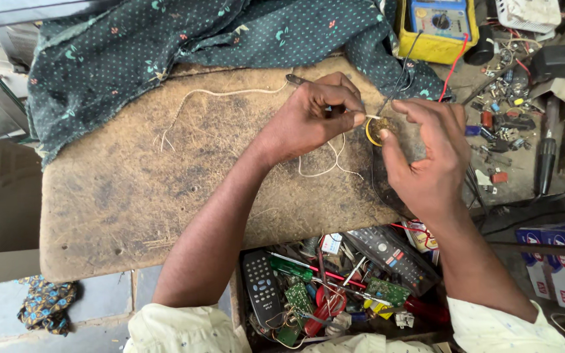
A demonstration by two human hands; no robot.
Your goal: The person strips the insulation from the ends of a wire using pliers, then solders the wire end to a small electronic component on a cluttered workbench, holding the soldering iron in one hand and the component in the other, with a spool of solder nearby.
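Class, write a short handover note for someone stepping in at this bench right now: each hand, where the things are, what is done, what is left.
Left hand: pinches a thin tool, its tip at the small yellow tin.
Right hand: steadies that tin on the worn pad.
Pale wire lies looped under the hands; multimeter sits at the back.
Done: cannot tell.
Left: tool tip is at the tin, wire untouched.

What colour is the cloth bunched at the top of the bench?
Dark teal cloth with tiny dots and small floral sprigs, seen in the head view.
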